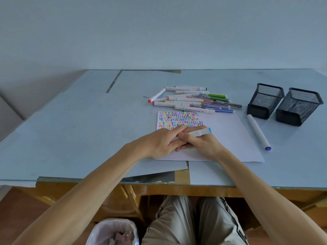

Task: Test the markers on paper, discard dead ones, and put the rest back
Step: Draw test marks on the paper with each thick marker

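Pale blue desk [70, 121], and we're mid-test: our right hand [200, 144] grips a blue-capped marker [200, 132] over the paper [221, 142], our left hand [164, 140] closes on its near end, hands touching. We judge a cap's coming off or going on. Untested pile [191, 100] waits beyond; mesh holders [283, 103] far right, bin [113, 232] below.

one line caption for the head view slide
Both hands grip a blue-capped marker over the scribbled test paper.
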